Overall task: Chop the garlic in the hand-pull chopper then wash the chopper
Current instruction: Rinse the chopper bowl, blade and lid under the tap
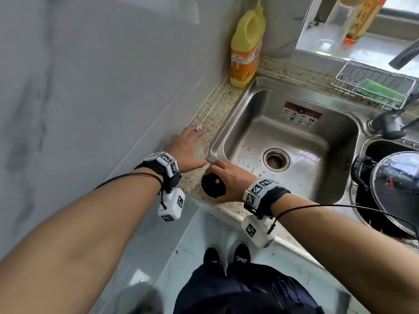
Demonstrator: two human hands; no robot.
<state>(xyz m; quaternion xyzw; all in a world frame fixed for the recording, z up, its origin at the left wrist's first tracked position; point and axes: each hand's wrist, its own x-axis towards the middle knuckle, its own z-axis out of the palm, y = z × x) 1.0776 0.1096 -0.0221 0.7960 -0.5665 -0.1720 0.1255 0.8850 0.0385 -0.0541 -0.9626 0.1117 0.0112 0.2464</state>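
On the speckled counter (217, 114), just left of the sink (249, 105): the clear chopper bowl (202, 151), contents impossible to make out through the plastic. Over it lies the left hand (184, 148), fingers spread and fairly straight, thumb along the near side. Just beside the bowl, nearer the counter edge, sits the black chopper lid (212, 184), clasped by the right hand (233, 180), fingers curled over its far rim and thumb pressing the near rim. In the steel sink, only water drops around the drain (276, 159). In the corner stands a yellow detergent bottle (246, 53). In the wire rack (353, 71), a green sponge (381, 90). In the right-hand basin (371, 146), a dark pot (360, 171) under a glass lid (395, 191).
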